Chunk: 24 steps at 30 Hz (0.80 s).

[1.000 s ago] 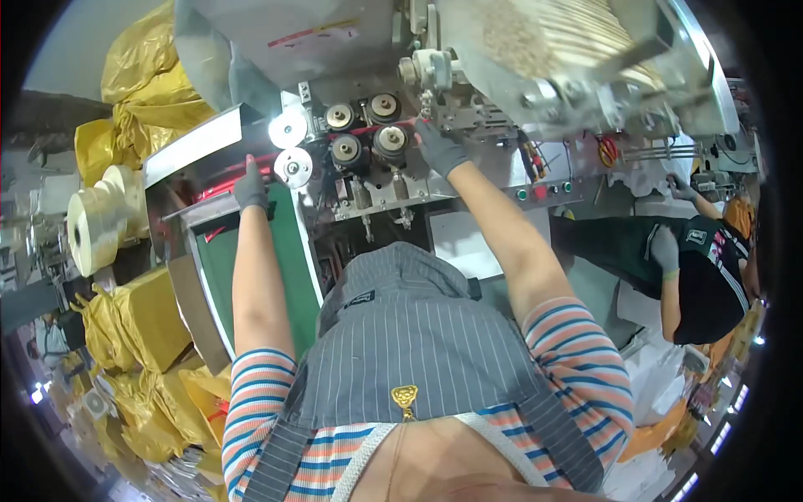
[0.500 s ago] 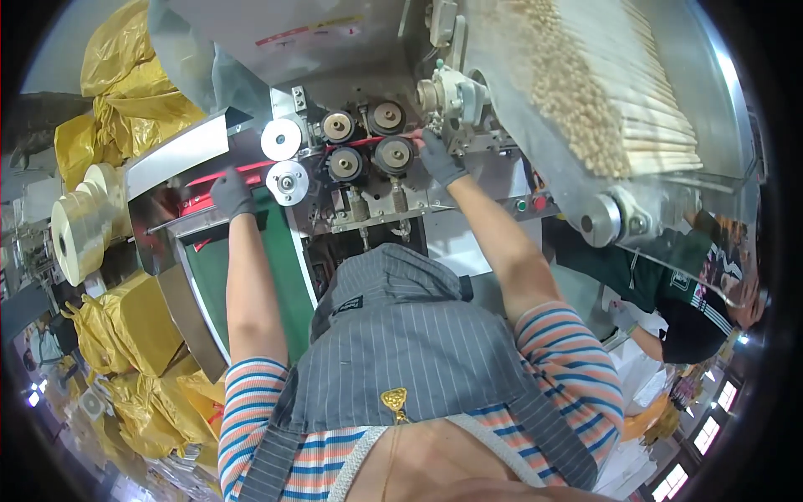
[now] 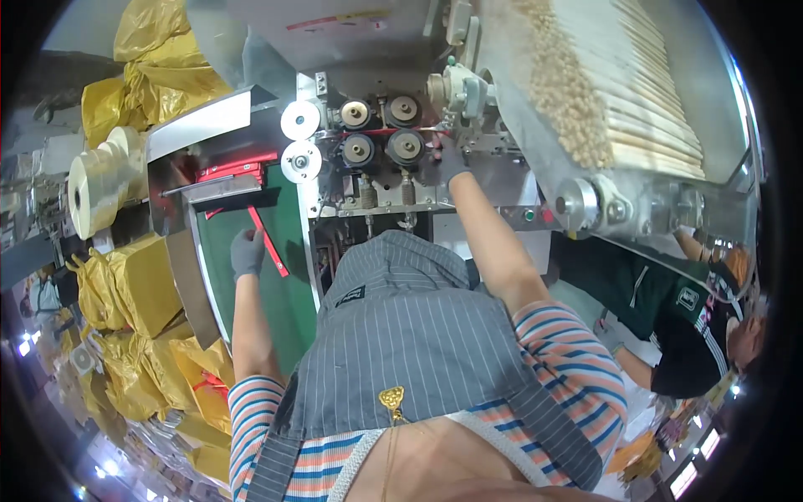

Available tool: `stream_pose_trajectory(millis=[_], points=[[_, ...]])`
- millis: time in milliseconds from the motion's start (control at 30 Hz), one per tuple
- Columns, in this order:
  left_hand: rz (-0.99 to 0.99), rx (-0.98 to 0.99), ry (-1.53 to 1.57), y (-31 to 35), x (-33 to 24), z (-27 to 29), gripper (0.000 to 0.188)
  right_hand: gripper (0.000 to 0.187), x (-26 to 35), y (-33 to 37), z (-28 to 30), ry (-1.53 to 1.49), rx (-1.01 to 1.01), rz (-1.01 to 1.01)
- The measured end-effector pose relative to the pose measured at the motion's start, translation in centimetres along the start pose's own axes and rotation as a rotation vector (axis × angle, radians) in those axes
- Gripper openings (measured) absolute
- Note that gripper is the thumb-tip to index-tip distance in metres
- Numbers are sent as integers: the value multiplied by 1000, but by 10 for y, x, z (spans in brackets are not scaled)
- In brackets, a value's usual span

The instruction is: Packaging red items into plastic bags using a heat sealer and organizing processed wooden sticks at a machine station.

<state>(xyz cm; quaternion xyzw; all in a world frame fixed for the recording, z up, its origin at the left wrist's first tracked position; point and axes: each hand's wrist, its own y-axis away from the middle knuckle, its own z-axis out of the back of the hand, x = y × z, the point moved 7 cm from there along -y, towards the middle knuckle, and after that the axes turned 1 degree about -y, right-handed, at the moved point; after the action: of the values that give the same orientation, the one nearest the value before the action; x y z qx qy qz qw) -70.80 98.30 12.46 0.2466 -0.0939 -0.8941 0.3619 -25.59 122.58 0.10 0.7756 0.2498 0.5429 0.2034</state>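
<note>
My left hand (image 3: 248, 253), in a grey glove, is over the green belt (image 3: 288, 314) with its fingers loosely apart. A narrow red packet (image 3: 268, 241) slants across the belt just right of it, not visibly in its grip. My right hand (image 3: 452, 159), gloved with bare fingertips, is beside the black-rimmed rollers (image 3: 406, 146). Its fingertips are apart, just below the end of a red strip (image 3: 381, 131) that runs between the upper and lower rollers. Several red packets (image 3: 234, 170) sit under a metal plate (image 3: 222, 192) at the belt's far end.
Two white wheels (image 3: 301, 159) stand left of the rollers. A hopper of pale wooden sticks (image 3: 636, 100) is at upper right, above a metal roller (image 3: 577, 203). Film rolls (image 3: 92, 192) and yellow bags (image 3: 138, 280) are on the left. Another person (image 3: 677, 326) is at right.
My left hand has moved toward me, from the metal plate down over the belt. A red packet now lies loose there. My right fingertips have drawn slightly away from the rollers. The view has shifted.
</note>
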Motion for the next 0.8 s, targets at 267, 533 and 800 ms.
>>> stream_pose_trajectory(millis=[267,533,800], points=[[-785,-249,76,25,-278,28,30,7,-84,-111,109,-118,-314,-125],[-840,191,-396,-29,-324,-15,20,15,3,21,-15,-128,3,-116],[-556,648,305,81,-277,93,31,55,135,247,-68,240,354,139]])
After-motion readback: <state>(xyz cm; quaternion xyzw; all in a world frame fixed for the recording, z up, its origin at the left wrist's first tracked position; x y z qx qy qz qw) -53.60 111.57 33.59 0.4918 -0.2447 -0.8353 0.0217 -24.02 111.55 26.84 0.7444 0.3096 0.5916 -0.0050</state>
